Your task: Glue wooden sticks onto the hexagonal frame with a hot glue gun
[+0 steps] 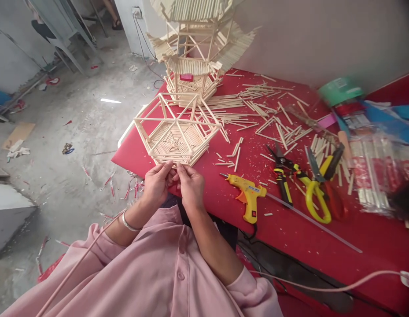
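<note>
A hexagonal frame of pale wooden sticks (176, 119), with a woven-looking stick base, rests at the table's near-left edge. My left hand (157, 181) and my right hand (190, 182) meet at its front edge, thumbs and fingertips pinched close together on the sticks there. The fingers partly hide that edge, so whether a separate short stick is between them cannot be made out. Behind the frame stands a taller pagoda-like stick model (197, 48) with tiered roofs. To the right of my right hand lies a yellow hot glue gun (248, 193) with a glue stick (318, 229) protruding from its back.
Loose wooden sticks (257, 103) and short offcuts litter the red table (220, 189). On the right are pliers (283, 176), yellow-handled scissors (316, 193), bagged sticks (372, 167) and a green container (341, 90). A pale cord (343, 288) crosses near me. Scraps dot the concrete floor (92, 132).
</note>
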{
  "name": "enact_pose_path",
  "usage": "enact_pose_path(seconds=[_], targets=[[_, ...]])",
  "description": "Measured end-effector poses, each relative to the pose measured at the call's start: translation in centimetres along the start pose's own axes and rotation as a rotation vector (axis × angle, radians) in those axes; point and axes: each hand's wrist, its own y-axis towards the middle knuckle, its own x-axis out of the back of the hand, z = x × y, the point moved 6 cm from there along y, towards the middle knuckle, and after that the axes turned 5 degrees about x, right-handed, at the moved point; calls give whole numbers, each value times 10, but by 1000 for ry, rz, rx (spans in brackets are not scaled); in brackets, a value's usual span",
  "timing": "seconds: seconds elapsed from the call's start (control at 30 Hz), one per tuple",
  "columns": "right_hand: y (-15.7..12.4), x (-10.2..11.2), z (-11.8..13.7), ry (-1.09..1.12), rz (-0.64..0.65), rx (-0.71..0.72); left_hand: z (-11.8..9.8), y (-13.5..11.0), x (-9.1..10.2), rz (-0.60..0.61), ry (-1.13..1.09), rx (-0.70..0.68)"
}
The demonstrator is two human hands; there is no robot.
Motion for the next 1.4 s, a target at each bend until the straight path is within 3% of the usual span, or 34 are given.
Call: enact_pose_path(seconds=[1.4], targets=[[3, 0, -9, 0, -13, 71, 1, 3, 6, 18, -11, -3]])
